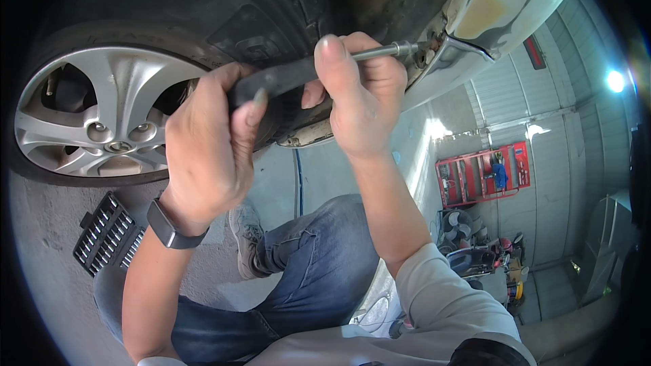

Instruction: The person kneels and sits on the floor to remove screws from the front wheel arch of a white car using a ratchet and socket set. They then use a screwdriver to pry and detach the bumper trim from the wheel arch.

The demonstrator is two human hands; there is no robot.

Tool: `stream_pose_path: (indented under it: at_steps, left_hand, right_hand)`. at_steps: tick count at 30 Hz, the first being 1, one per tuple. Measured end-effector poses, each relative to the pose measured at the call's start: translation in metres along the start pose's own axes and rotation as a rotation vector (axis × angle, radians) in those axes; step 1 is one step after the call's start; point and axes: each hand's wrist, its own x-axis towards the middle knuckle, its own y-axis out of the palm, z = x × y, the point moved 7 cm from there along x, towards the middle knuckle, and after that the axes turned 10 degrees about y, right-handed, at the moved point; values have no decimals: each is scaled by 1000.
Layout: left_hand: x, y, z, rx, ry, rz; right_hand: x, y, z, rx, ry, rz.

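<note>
A socket driver (288, 80) with a black handle and a bright metal shaft lies nearly level in front of me, rising slightly to the right. My left hand (203, 139) is closed around the rear of its handle. My right hand (366, 105) wraps the front end, thumb raised along it. The socket end (407, 48) meets the lower corner of the pale car body panel (502, 3), beside the dark wheel arch liner (251, 30). Exactly what it sits on there is too small to make out.
A silver alloy wheel (119, 102) stands at the left. Below it an open black socket case (105, 230) with several sockets lies on the concrete floor, beside my bent leg (319, 251). Farther right are a red tool cart (485, 173) and a fan (458, 224).
</note>
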Motion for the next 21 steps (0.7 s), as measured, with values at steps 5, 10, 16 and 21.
stream_pose_path:
  at_steps: [5, 10, 16, 21]
  left_hand:
    - [-21, 19, 33, -538, -512, 132]
    - [-21, 22, 28, -423, -544, 131]
    - [-7, 14, 5, -263, -235, -31]
    - [-21, 22, 22, -541, -689, 112]
  right_hand:
    - [-8, 3, -1, 194, 60, 152]
    - [-6, -4, -1, 107, 6, 160]
    - [-5, -3, -1, 230, 15, 185]
    - [-6, 0, -1, 305, 61, 286]
